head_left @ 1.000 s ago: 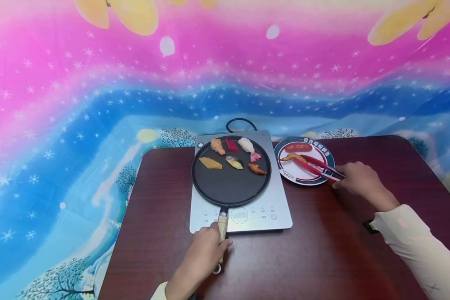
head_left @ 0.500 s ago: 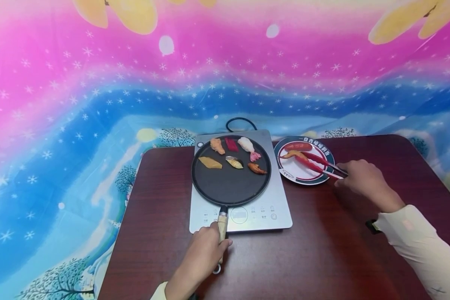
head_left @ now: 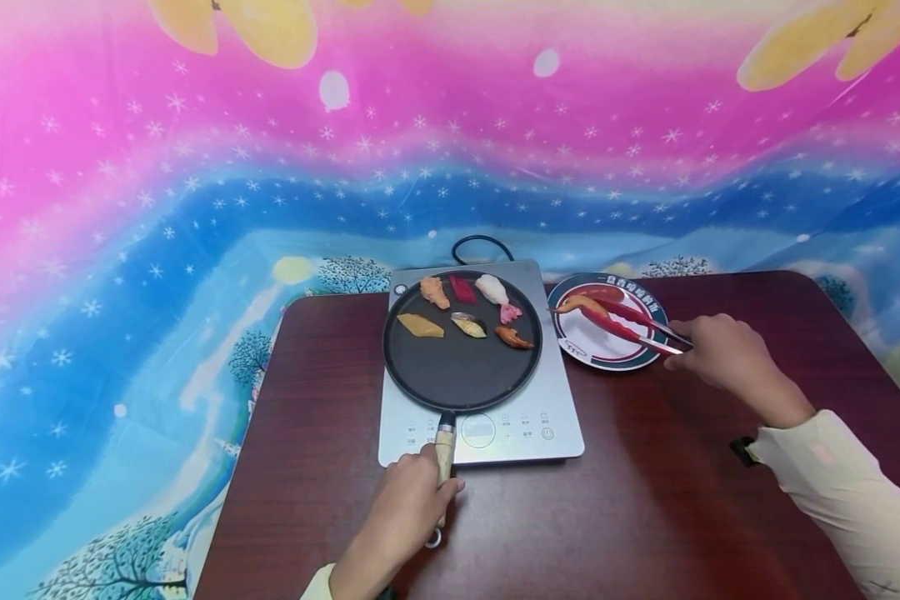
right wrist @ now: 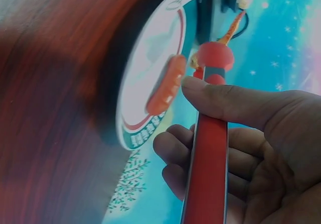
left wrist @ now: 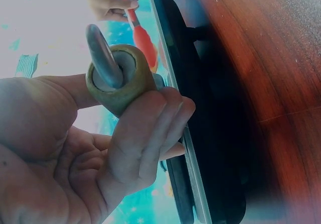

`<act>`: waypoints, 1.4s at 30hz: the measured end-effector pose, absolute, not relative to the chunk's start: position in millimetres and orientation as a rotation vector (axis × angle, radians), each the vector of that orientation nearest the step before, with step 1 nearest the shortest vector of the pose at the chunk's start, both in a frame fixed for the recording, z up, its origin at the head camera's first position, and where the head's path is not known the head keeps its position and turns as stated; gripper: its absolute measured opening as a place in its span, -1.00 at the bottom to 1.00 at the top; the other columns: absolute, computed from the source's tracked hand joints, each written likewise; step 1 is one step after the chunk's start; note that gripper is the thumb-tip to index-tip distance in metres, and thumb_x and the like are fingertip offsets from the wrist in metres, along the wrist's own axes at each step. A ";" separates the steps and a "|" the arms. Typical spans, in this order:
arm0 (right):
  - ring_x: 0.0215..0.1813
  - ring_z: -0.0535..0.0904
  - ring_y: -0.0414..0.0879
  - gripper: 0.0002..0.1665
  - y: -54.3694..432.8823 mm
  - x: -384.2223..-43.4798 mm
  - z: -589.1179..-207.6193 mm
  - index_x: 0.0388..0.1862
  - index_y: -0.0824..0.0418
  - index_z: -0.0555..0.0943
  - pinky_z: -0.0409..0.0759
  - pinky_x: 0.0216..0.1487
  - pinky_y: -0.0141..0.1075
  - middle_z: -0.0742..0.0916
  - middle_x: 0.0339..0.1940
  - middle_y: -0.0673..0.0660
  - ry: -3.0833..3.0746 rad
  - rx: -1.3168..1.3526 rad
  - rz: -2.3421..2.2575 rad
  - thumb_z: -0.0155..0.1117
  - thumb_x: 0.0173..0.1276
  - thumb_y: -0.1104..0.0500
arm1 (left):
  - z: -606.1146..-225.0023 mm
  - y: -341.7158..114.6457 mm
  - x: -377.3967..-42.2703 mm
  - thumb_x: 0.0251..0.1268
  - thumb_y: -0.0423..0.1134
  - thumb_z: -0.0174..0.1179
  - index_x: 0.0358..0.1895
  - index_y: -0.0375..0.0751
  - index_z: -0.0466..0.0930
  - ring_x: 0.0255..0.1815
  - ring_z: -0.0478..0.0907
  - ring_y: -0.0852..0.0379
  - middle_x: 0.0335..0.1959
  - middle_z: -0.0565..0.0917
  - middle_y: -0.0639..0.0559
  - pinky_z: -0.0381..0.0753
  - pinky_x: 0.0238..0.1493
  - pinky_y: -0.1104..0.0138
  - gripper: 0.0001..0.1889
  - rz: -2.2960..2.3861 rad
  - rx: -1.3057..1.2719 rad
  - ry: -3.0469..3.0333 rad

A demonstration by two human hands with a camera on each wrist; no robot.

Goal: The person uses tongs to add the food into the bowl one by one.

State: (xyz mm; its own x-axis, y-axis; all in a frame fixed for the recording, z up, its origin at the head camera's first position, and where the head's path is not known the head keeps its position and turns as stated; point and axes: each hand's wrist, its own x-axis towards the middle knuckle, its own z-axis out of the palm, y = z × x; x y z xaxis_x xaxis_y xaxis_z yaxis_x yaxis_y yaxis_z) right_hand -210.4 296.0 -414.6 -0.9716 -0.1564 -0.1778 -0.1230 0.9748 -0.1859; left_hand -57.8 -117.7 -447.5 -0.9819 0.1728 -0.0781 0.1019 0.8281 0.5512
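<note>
My left hand (head_left: pixel 412 493) grips the wooden handle (head_left: pixel 444 454) of a flat black frying pan (head_left: pixel 457 371) on an induction cooker (head_left: pixel 555 433). In the left wrist view, the curled fingers wrap the handle's end with its metal ring (left wrist: pixel 104 56). My right hand (head_left: pixel 727 358) holds red-tipped tongs (head_left: pixel 622 325), thumb on top in the right wrist view. Their tips pinch a curved orange-brown food piece (head_left: pixel 581 305) with a thin pointed end, raised over the plate (head_left: pixel 596 360). A red sausage (right wrist: pixel 168 86) lies on that plate, partly hidden in the head view.
Several food pieces lie in the pan's far half, among them a shrimp sushi (head_left: pixel 493 292), a dark red slice (head_left: pixel 462 289) and a tan slice (head_left: pixel 422 326). A black cord (head_left: pixel 483 238) loops behind the cooker. A printed cloth (head_left: pixel 450 167) hangs behind the wooden table (head_left: pixel 307 400).
The tongs and the food piece have risen slightly and shifted left, now covering part of the sausage in the head view. The left hand and pan have stayed still.
</note>
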 end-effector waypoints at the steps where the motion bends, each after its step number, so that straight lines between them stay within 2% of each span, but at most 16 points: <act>1: -0.36 0.51 0.04 -0.18 294.3 -209.7 -412.6 0.32 0.45 0.52 0.43 -0.49 -0.21 0.74 -0.06 0.50 2.931 -0.215 -0.254 0.59 0.17 0.09 | -447.4 -117.6 -57.8 0.18 -0.19 0.49 -0.28 -0.33 0.55 -0.66 0.44 0.21 -0.64 0.52 0.04 0.39 -0.63 0.38 -0.67 0.861 0.214 2.879; 6: -0.35 0.53 0.05 -0.19 284.2 -206.5 -404.7 0.32 0.42 0.54 0.46 -0.48 -0.20 0.73 -0.03 0.51 2.940 -0.231 -0.228 0.59 0.17 0.07 | -447.3 -117.7 -57.6 0.19 -0.18 0.49 -0.28 -0.33 0.55 -0.66 0.44 0.21 -0.63 0.53 0.03 0.38 -0.64 0.39 -0.67 0.859 0.204 2.872; 15: -0.32 0.59 0.09 -0.21 264.1 -200.8 -390.9 0.29 0.38 0.57 0.53 -0.44 -0.10 0.75 -0.09 0.50 2.975 -0.264 -0.217 0.60 0.14 0.07 | -447.5 -117.7 -57.2 0.19 -0.17 0.49 -0.28 -0.33 0.55 -0.66 0.44 0.21 -0.63 0.53 0.03 0.39 -0.63 0.38 -0.67 0.864 0.209 2.876; 23: -0.25 0.67 0.25 -0.26 240.0 -194.8 -376.9 0.25 0.36 0.62 0.61 -0.37 0.09 0.76 -0.15 0.50 3.015 -0.331 -0.180 0.60 0.14 0.05 | -447.7 -117.3 -58.5 0.16 -0.15 0.51 -0.28 -0.33 0.56 -0.62 0.49 0.18 -0.61 0.57 -0.01 0.44 -0.60 0.35 -0.65 0.818 0.219 2.909; 28: -0.33 0.65 0.18 -0.26 221.8 -192.0 -370.8 0.28 0.31 0.62 0.56 -0.44 0.02 0.79 -0.26 0.40 3.010 -0.386 -0.172 0.60 0.14 0.04 | -447.7 -117.5 -59.0 0.17 -0.16 0.51 -0.28 -0.34 0.56 -0.64 0.47 0.19 -0.62 0.56 0.01 0.42 -0.61 0.37 -0.65 0.826 0.222 2.907; 35: -0.40 0.60 0.02 -0.25 195.2 -187.7 -367.9 0.28 0.28 0.63 0.52 -0.45 -0.10 0.77 -0.48 0.10 2.985 -0.426 -0.172 0.63 0.12 0.04 | -447.8 -118.2 -58.5 0.18 -0.17 0.50 -0.28 -0.32 0.55 -0.68 0.45 0.21 -0.64 0.53 0.03 0.40 -0.65 0.39 -0.66 0.851 0.214 2.893; 42: -0.44 0.57 -0.03 -0.31 168.6 -181.1 -370.3 0.22 0.24 0.67 0.57 -0.40 -0.11 0.78 -0.44 0.11 2.985 -0.467 -0.196 0.65 0.09 0.10 | -448.9 -117.9 -57.7 0.16 -0.16 0.51 -0.28 -0.33 0.56 -0.64 0.50 0.18 -0.62 0.57 0.00 0.43 -0.62 0.36 -0.65 0.817 0.227 2.919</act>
State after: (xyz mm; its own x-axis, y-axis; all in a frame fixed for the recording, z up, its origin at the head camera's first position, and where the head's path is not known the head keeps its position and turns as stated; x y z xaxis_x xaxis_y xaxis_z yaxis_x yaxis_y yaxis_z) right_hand -181.1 168.6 -370.3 -0.9461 -0.3104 -0.0926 -0.2956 0.9443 -0.1446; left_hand -57.7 -117.9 -448.9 -0.9837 0.1706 -0.0577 0.1159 0.8448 0.5224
